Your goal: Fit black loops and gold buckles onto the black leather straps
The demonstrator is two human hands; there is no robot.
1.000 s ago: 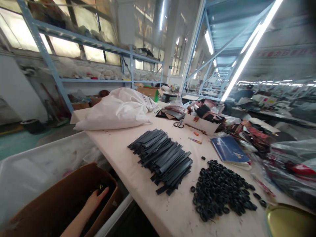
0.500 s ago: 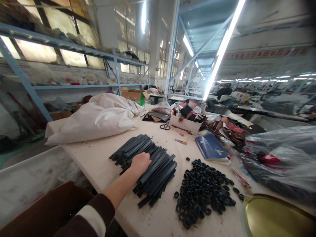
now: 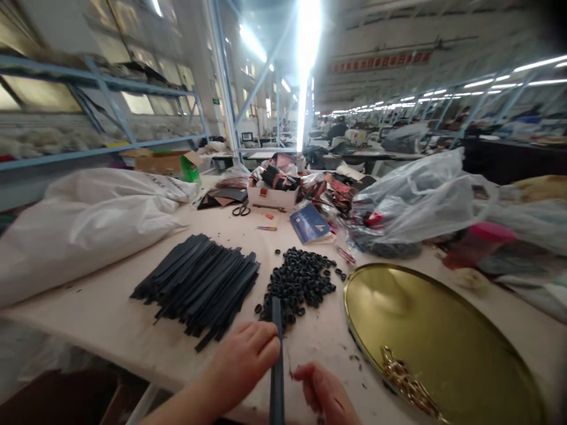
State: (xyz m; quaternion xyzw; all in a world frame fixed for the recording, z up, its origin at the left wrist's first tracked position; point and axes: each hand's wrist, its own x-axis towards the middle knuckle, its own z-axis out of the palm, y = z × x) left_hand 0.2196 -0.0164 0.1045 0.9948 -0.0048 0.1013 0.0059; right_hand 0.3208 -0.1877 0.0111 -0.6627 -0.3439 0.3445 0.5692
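Observation:
My left hand (image 3: 241,363) is closed on a dark, flat strip (image 3: 277,360), which stands out lengthwise past the fingertips over the table. To the right of the strip is my right hand (image 3: 325,392), its fingers partly curled and apart, touching nothing that I can make out. A pile of similar black strips (image 3: 199,283) lies to the left of my hands. Beyond the held strip's far end is a heap of small black rings (image 3: 301,277).
At right lies a round gold tray (image 3: 407,307) with a gold chain (image 3: 407,381) on it. A white sack (image 3: 93,218) sits at left. Further back are scissors (image 3: 241,210), a blue booklet (image 3: 310,223), a white box (image 3: 272,199) and plastic bags (image 3: 416,203).
My left hand has left the strip pile and moved right and nearer, carrying one strip. My right hand has come into view. The camera has turned right.

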